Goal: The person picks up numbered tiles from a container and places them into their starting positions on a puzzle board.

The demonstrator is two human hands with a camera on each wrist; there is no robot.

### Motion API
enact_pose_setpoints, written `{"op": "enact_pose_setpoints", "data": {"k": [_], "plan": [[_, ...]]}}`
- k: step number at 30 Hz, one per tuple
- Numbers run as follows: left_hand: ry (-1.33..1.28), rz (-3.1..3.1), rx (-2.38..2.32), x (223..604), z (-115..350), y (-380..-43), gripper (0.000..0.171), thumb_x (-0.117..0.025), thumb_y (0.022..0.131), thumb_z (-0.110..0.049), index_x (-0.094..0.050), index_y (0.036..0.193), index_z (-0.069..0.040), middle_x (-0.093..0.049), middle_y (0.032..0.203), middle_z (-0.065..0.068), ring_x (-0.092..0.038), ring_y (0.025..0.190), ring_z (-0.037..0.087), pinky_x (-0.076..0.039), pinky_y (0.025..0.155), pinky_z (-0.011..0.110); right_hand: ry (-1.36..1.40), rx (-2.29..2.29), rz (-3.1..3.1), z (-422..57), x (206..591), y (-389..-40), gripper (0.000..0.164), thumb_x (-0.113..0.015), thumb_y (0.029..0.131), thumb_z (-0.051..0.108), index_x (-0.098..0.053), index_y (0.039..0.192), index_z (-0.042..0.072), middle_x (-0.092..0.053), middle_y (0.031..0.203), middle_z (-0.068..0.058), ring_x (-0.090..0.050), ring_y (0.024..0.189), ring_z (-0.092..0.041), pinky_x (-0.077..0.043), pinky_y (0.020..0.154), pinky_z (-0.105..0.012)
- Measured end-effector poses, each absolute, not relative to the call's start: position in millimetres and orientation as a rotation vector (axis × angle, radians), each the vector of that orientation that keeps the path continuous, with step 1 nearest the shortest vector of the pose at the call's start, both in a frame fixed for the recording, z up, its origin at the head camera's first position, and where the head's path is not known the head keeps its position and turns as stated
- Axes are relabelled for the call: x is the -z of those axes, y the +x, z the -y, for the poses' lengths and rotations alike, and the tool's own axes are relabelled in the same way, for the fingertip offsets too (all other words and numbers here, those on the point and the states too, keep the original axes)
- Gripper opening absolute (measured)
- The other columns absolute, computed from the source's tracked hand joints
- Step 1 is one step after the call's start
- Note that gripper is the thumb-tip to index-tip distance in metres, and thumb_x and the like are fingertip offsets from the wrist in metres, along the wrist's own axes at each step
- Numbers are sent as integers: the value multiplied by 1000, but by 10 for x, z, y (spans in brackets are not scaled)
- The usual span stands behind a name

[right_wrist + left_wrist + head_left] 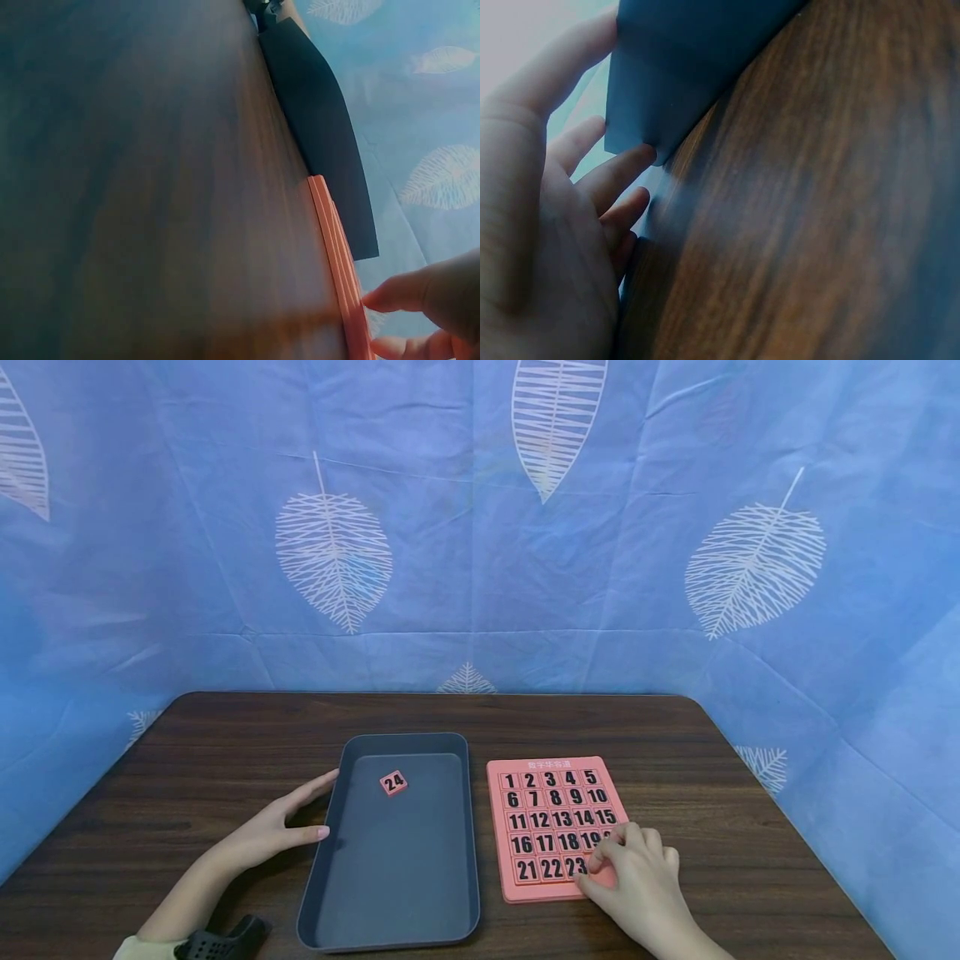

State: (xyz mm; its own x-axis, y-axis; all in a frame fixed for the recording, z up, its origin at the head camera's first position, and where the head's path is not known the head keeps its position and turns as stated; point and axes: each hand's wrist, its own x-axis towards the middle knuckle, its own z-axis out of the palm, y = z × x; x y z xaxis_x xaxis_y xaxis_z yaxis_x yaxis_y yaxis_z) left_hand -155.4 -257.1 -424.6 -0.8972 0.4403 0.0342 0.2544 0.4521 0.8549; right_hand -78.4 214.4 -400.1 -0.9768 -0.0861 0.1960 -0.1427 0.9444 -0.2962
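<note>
A pink number puzzle board [504, 893] lies on the table, with rows of numbered tiles reading from 1 upward. My right hand [643, 881] is over its lower right corner, thumb and forefinger bent at the right edge of the number 23 tile [574, 867]. In the right wrist view the thumb [397, 292] and a finger touch the board's top, a gap between them. A loose number 24 tile [393, 782] lies tilted in the dark grey tray [397, 893]. My left hand [273, 831] rests with spread fingers against the tray's left side.
The tray stands just left of the board on a dark wood table [247, 735]. A blue cloth [465, 568] with white leaf prints hangs behind the table and at its sides. A black band [225, 941] is around the left wrist.
</note>
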Motion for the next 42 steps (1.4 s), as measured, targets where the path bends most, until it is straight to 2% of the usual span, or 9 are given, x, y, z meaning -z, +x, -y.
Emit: {"op": "enact_pose_setpoints", "data": {"k": [13, 20, 28, 36, 42], "plan": [[603, -2503, -1422, 4239, 2576, -1551, 74, -65, 93, -22, -23, 154, -14, -21, 154, 20, -19, 137, 47, -21, 96, 73, 355, -585, 2728, -1879, 3833, -923, 22, -85, 67, 30, -66, 76, 26, -47, 98, 1, -38, 92, -23, -24, 70, -40], [624, -2495, -1438, 4248, 2574, -1552, 73, -64, 93, -21, -24, 153, -15, -22, 154, 20, -20, 137, 47, -21, 95, 73, 409, -666, 2662, -1620, 3758, -1031, 22, -86, 67, 28, -69, 79, 24, -52, 108, -5, -41, 102, -28, -27, 75, -43], [622, -2506, -1431, 4251, 2570, -1539, 73, -65, 93, -21, -24, 153, -14, -23, 154, 20, -21, 137, 47, -22, 94, 73, 471, -748, 2643, -1253, 3730, -1147, 23, -85, 70, 35, -70, 83, 24, -48, 105, 0, -40, 100, -24, -26, 77, -42], [601, -2493, -1435, 4243, 2565, -1527, 73, -64, 93, -22, -24, 153, -15, -22, 154, 20, -19, 137, 47, -21, 95, 74, 527, -822, 2614, -890, 3684, -1275, 25, -84, 71, 39, -70, 88, 26, -46, 106, 1, -37, 95, -22, -25, 76, -42], [609, -2491, -1434, 4254, 2575, -1537, 72, -64, 94, -22, -24, 154, -16, -21, 155, 20, -18, 137, 48, -21, 94, 74, 560, -818, 2621, -670, 3619, -1403, 26, -83, 73, 40, -71, 90, 23, -43, 105, 0, -35, 93, -22, -24, 74, -40]]}}
